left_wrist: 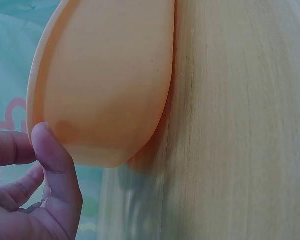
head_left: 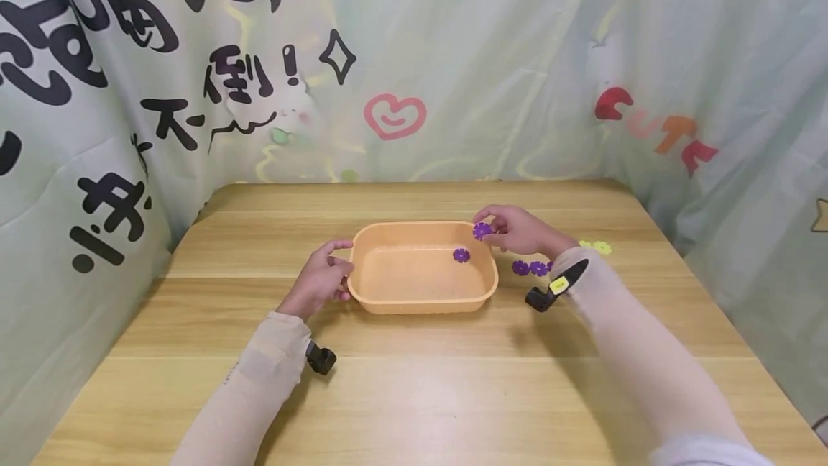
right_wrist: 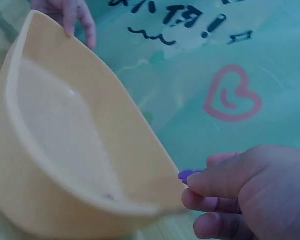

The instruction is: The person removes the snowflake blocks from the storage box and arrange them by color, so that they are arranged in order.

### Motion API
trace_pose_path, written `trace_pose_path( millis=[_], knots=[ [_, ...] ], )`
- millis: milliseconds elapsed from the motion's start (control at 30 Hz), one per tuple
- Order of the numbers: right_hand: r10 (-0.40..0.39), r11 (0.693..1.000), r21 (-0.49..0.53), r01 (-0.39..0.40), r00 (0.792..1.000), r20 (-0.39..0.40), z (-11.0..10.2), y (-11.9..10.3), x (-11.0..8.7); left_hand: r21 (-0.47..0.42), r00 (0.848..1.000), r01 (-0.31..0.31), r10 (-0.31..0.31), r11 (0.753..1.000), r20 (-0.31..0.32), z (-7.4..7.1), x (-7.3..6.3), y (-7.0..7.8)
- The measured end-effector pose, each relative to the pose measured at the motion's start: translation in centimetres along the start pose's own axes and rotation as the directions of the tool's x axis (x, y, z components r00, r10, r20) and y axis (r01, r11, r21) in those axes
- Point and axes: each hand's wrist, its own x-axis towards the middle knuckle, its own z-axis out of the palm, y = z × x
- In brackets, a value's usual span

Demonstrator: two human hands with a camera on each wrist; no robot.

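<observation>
An orange plastic tub [head_left: 420, 275] sits on the wooden table. At its left end my left hand [head_left: 321, 272] grips the rim; in the left wrist view the thumb [left_wrist: 55, 155] lies over the rim with the fingers outside. My right hand [head_left: 520, 230] pinches a small purple flower-shaped piece [head_left: 481, 231] between thumb and fingertips, right at the tub's back right corner. One purple flower piece [head_left: 461, 255] lies inside the tub near its right end. The right wrist view shows the held piece [right_wrist: 190, 176] mostly covered by the fingers.
Several purple flower pieces [head_left: 538, 268] lie on the table right of the tub, partly hidden by the right wrist. Yellow flower pieces [head_left: 602, 247] lie farther right, behind the forearm. A printed curtain [head_left: 479, 70] hangs behind and beside the table [head_left: 414, 394].
</observation>
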Motion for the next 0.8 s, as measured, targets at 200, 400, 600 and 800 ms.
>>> trace_pose_path(
  millis=[200, 400, 600, 800],
  knots=[
    [0.072, 0.996, 0.052, -0.068, 0.992, -0.099, -0.3, 1.9, -2.6, 0.001, 1.0, -0.007, 0.007, 1.0, 0.002, -0.1, -0.1, 0.0],
    [0.153, 0.988, 0.066, -0.143, 0.97, -0.19, -0.6, 4.1, -5.3, 0.001, 1.0, -0.007, 0.007, 1.0, 0.005, 0.0, -0.2, 0.0],
    [0.257, 0.965, 0.113, -0.237, 0.94, -0.225, -1.0, 6.2, -8.2, 0.008, 1.0, -0.002, 0.002, 1.0, 0.003, 0.0, -0.1, 0.0],
    [0.323, 0.942, 0.172, -0.287, 0.914, -0.245, -1.5, 8.0, -10.7, 0.004, 1.0, 0.007, -0.007, 1.0, 0.011, -0.1, 0.0, 0.0]
  ],
)
